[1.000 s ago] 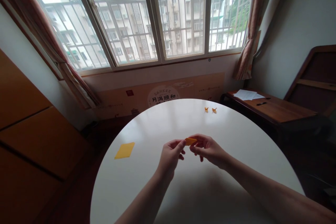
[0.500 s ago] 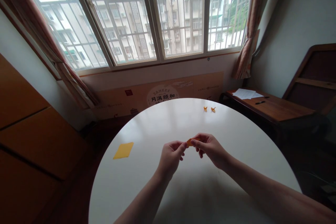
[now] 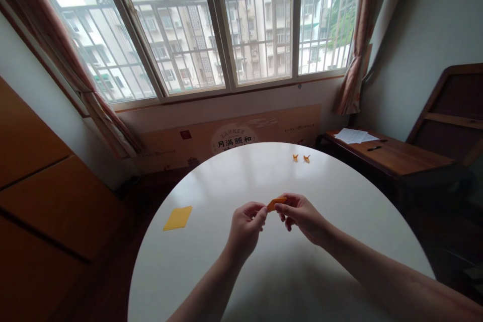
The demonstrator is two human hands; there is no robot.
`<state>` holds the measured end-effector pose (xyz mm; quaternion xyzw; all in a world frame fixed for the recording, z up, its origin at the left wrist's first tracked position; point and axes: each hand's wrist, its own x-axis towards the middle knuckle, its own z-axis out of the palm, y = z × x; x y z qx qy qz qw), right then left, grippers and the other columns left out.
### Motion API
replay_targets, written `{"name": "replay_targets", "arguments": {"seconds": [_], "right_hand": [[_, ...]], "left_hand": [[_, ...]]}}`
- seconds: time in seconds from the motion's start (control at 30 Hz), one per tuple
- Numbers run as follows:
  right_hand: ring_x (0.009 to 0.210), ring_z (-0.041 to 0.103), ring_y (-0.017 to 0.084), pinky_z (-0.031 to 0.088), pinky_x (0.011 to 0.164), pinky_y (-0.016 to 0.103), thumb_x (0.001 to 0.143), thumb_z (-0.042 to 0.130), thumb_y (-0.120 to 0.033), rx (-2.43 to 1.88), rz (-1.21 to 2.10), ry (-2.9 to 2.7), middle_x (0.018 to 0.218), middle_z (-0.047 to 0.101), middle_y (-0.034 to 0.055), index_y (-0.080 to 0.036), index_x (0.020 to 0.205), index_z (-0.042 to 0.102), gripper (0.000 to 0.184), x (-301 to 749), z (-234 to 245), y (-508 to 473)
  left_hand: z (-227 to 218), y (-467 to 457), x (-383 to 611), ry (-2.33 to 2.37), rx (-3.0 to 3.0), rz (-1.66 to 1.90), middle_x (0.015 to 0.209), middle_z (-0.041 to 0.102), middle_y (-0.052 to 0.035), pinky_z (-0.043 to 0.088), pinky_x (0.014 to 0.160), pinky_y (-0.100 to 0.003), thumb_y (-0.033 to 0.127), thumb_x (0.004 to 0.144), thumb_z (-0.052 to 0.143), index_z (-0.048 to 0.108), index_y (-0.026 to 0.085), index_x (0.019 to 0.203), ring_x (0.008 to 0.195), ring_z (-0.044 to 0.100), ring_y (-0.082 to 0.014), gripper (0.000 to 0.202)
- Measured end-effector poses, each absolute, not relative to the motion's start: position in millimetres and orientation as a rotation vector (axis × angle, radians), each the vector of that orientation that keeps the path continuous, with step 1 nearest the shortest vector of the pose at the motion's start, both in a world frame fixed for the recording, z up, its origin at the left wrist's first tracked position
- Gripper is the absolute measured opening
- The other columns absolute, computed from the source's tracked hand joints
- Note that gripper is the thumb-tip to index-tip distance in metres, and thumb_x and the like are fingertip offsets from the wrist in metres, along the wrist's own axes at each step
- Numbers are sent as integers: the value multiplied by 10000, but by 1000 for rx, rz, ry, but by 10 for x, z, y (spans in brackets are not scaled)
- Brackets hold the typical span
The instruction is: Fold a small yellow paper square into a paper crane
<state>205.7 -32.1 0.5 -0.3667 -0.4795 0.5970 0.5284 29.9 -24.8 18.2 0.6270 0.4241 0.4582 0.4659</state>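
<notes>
- Both hands have stayed in almost the same spot over the table, and a bit more of the orange paper shows now than half a second ago.
- The left hand (image 3: 245, 226) and the right hand (image 3: 302, 216) meet in the air, just above the middle of the table.
- Each grip is pinched tight on one end of the orange paper (image 3: 275, 203), one small, flat, folded piece with a pointy shape.
- The table (image 3: 287, 282) is round, white, smooth and shiny.
- One flat yellow sheet (image 3: 178, 218) lies on it, well apart to the left.
- Two tiny orange folded shapes (image 3: 295, 157) (image 3: 307, 159) sit side by side near the far edge.
- Behind the table, one brown cardboard panel (image 3: 294, 123) leans on the wall. It reads "月滿頤和"; the smaller print is too tiny to read.
- To the right is one brown wooden desk (image 3: 400, 158) with white papers (image 3: 354, 135) and one black pen (image 3: 374, 148).
- Farthest away is a big window (image 3: 226, 25) with metal bars and a curtain at each side.
</notes>
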Motion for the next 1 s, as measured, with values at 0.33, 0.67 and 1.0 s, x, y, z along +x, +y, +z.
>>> {"name": "replay_targets", "arguments": {"seconds": [0.33,0.67,1.0], "right_hand": [[570,496,110,409,418,195,712,784,-336,-909,1430,-1108,673,581,-4,-164,833,738,216,2038,9,-315],[603,503,112,408,423,187,739,794,-403,-886,1425,-1133,725,588,16,-149,827,727,277,2019,-14,-315],[612,511,115,402,409,178,747,803,-420,-884,1452,-1090,747,581,12,-162,870,722,297,2012,-16,-309]], "left_hand": [[126,-206,297,1101,1480,1115,606,609,-28,432,466,-224,401,746,713,709,112,790,534,529,-130,293],[95,-232,299,1111,1642,1074,589,553,2,419,467,-219,338,799,605,614,145,703,518,498,-118,216],[91,-260,321,1071,1723,1081,631,535,19,436,458,-224,379,894,524,545,174,795,495,497,-115,229]]}}
